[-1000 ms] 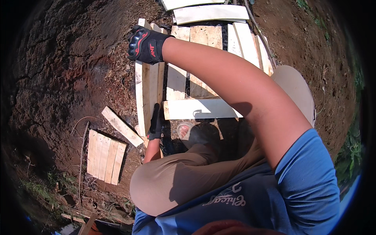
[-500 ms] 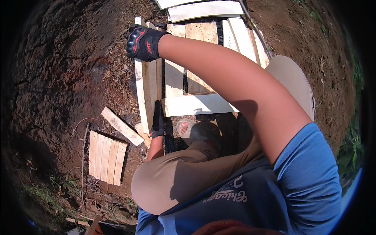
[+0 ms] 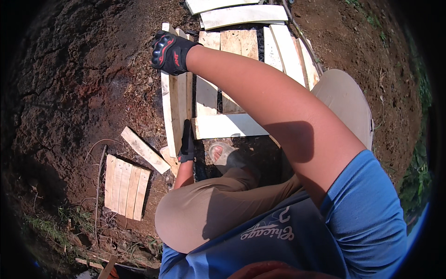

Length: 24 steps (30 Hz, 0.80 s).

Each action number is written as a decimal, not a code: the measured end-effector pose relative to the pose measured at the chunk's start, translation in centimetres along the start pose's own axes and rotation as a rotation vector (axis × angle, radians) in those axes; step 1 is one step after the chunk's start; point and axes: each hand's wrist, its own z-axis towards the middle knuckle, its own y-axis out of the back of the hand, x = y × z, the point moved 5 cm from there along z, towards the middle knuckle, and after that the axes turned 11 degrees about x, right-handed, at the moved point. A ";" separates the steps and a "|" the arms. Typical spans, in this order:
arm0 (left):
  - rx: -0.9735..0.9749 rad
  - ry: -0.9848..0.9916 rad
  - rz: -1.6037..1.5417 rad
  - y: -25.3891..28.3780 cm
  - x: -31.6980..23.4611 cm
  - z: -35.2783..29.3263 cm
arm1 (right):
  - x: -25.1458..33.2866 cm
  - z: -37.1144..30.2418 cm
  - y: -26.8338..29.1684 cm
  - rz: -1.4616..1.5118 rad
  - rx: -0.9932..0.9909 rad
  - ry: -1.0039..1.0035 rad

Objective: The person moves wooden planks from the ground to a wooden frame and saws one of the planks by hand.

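My right hand (image 3: 171,52), in a black glove with red marks and hard knuckle guards, is closed over the far end of long pale wooden planks (image 3: 173,107). These planks lie side by side, tilted on edge, running toward me. Alongside their near end is my left hand (image 3: 186,141), also in a black glove; it touches the planks' right side, seen edge-on with most fingers hidden. A shorter white plank (image 3: 227,125) lies crosswise just right of that hand. Beyond it, other planks (image 3: 207,83) rest flat on dark ground, partly covered by my right forearm.
At the left, several short boards (image 3: 125,187) lie together, with a loose board (image 3: 145,149) and a thin stick (image 3: 100,186) nearby. More planks (image 3: 244,16) are at the far end. A long branch (image 3: 304,37) borders the right side. My sandalled foot (image 3: 222,152) stands near the crosswise plank.
Both hands keep their places on the planks. The view shifts very slightly, and my right forearm has lowered a little at the elbow.
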 end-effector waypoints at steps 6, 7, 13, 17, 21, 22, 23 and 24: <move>0.031 0.021 -0.071 0.8 1.7 0.5 | 0.5 -0.2 0.6 0.012 0.009 0.006; 0.045 0.019 -0.090 0.8 1.9 0.6 | 0.5 -0.2 0.5 0.021 0.003 -0.001; 0.069 0.015 -0.183 3.9 5.7 3.1 | 0.4 -0.2 0.5 0.005 -0.066 0.040; 0.005 -0.049 -0.090 4.7 5.7 3.0 | 0.8 0.4 0.5 -0.023 -0.020 0.040; -0.017 -0.074 -0.034 1.8 2.8 1.5 | 0.3 0.1 -0.3 -0.008 -0.017 0.021; -0.015 -0.054 -0.059 1.5 2.4 1.1 | 0.4 0.1 -0.3 -0.002 -0.031 0.022; -0.012 -0.034 -0.084 1.1 2.0 0.7 | 0.4 0.1 -0.3 -0.004 -0.032 0.022; -0.012 -0.011 -0.100 0.9 1.8 0.7 | 0.3 0.1 -0.4 -0.006 -0.033 0.020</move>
